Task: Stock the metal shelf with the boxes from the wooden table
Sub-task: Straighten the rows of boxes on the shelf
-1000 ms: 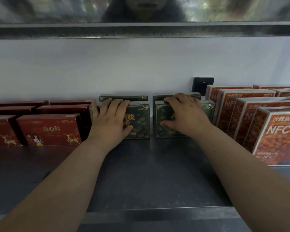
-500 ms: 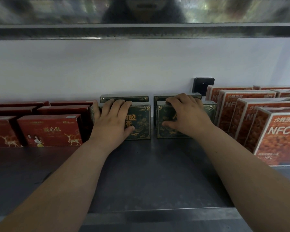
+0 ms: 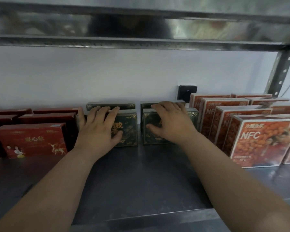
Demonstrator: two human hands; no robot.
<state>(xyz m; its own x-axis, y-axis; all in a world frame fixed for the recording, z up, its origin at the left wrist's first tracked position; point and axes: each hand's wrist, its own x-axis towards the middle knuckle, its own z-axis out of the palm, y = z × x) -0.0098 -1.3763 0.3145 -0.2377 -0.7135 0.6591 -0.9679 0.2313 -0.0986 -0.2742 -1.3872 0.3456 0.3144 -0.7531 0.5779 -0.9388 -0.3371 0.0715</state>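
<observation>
Two dark green boxes with gold print stand side by side at the back of the metal shelf (image 3: 137, 181). My left hand (image 3: 97, 129) holds the left green box (image 3: 130, 131), fingers draped over its top and thumb on its front face. In the same way my right hand (image 3: 170, 124) holds the right green box (image 3: 151, 137). Behind each front box stands another green box, one on the left (image 3: 110, 106) and one on the right (image 3: 146, 104), close to the white wall.
Red boxes (image 3: 32, 139) fill the shelf to the left, orange NFC boxes (image 3: 261, 141) the right. A black socket (image 3: 187, 92) sits on the wall behind. The upper shelf (image 3: 141, 41) hangs low overhead, with a perforated post (image 3: 279, 72) at the right. Bare shelf lies in front.
Both hands stay on the same two green boxes with hardly any shift. My view has turned slightly, bringing the right post into sight.
</observation>
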